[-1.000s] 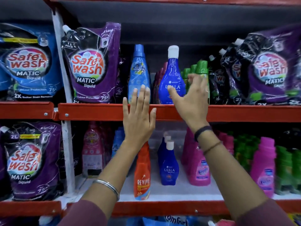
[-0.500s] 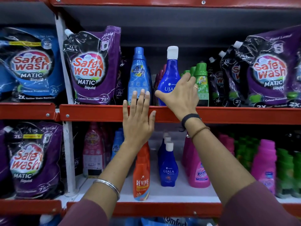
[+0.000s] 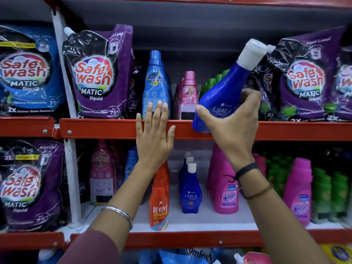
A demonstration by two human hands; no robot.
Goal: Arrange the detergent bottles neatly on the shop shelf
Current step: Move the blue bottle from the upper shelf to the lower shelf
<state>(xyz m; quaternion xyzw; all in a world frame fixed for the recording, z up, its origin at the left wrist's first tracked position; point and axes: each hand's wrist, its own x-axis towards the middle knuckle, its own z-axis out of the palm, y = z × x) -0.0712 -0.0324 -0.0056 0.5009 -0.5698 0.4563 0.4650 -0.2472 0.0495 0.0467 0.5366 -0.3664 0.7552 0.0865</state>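
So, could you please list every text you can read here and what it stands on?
"Safe wash MATIC liquid", "1L PACK", "75+": purple pouch
"Safe wash MATIC", "2X": blue pouch
"UJALA": tilted blue bottle in right hand
"UJALA": lower blue bottle
"REVIVE": orange bottle
"Vanish": pink bottle
"omfort": bottom pack
Smaller print: blurred.

Glossy blue plastic bottle (image 3: 222, 96) with matt white cap (image 3: 252, 53); crinkly shiny film pouches (image 3: 99, 73); painted red metal shelf (image 3: 106, 128).
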